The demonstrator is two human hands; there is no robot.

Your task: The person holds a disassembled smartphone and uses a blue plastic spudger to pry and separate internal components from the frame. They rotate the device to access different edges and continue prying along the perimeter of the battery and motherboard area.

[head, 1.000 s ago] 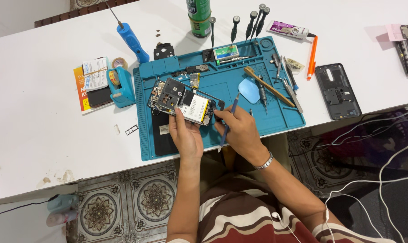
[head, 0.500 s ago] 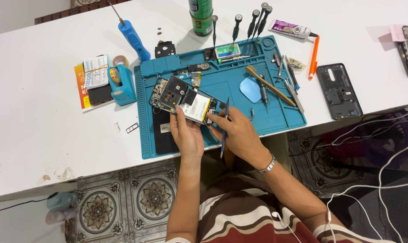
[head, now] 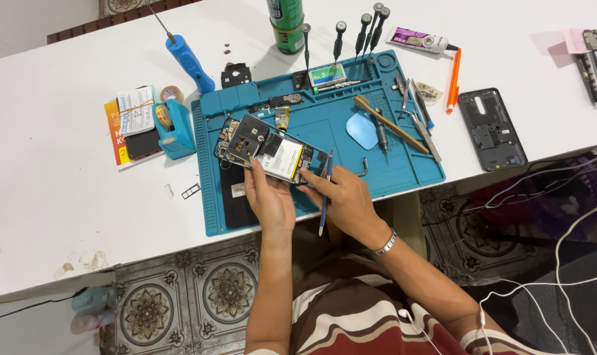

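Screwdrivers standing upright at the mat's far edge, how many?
4: one beside the green can, one just right of it, then a close pair leaning together. Others may lie hidden among the mat's tools.

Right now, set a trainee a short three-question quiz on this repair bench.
1. True or false: the opened phone is held by the left hand above the blue work mat.
2. Which thing does the right hand hold? A) the thin blue pry tool B) the orange pen C) the wooden-handled brush
3. Fill in: the separate dark phone back cover lies on the white table, to the ____ of the mat in the head view.

Key: 1 true; 2 A; 3 right.
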